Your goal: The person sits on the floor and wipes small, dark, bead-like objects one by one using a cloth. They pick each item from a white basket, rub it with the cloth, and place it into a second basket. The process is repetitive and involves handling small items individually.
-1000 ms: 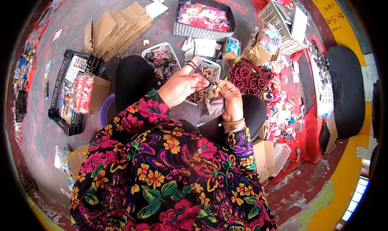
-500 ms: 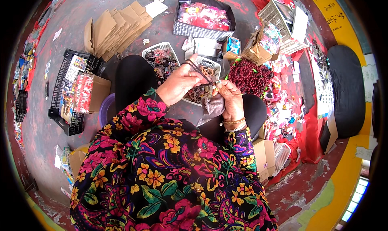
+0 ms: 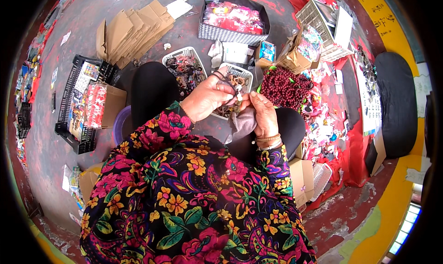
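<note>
Dark band [image 3: 226, 82], one: centre of the frame, looped at the left hand [image 3: 206, 98], whose fingers pinch it. Right hand [image 3: 264, 115]: fingertips just beside the band; grip cannot be told. Grey cloth [image 3: 243, 122]: below the right fingers. Dark-red beads [image 3: 284, 89], heap: right of centre. White basket [image 3: 200, 57]: upper centre.
</note>
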A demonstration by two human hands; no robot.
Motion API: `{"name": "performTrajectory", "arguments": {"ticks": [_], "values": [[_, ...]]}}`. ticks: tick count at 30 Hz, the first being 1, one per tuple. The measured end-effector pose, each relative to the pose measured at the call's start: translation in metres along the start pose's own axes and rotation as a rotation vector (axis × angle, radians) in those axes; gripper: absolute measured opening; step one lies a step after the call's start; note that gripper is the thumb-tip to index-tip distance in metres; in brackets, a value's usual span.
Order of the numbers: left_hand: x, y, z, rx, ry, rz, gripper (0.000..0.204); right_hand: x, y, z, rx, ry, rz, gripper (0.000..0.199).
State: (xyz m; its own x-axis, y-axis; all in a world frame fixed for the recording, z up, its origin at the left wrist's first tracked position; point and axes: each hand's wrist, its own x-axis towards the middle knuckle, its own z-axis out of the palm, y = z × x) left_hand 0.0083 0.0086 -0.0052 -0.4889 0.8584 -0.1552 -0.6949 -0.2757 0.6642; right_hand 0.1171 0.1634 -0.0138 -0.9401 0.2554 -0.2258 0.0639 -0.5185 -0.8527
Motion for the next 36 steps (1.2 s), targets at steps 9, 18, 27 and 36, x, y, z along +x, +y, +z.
{"name": "performTrajectory", "arguments": {"ticks": [9, 18, 27, 36], "values": [[-0.002, 0.017, -0.009, 0.026, 0.094, -0.047, 0.052, -0.005, -0.017, -0.02, -0.499, 0.078, -0.081, 0.033], [-0.005, 0.017, 0.001, -0.125, -0.005, -0.072, 0.051, -0.019, -0.079, 0.031, -0.11, 0.055, -0.327, 0.047], [-0.003, -0.005, 0.006, -0.42, 0.065, -0.119, 0.016, 0.002, -0.021, 0.04, -1.297, -0.111, -0.773, 0.044], [-0.007, -0.003, 0.022, -0.431, 0.098, -0.123, 0.025, 0.006, -0.004, 0.037, -1.052, 0.021, -0.983, 0.02]]}}
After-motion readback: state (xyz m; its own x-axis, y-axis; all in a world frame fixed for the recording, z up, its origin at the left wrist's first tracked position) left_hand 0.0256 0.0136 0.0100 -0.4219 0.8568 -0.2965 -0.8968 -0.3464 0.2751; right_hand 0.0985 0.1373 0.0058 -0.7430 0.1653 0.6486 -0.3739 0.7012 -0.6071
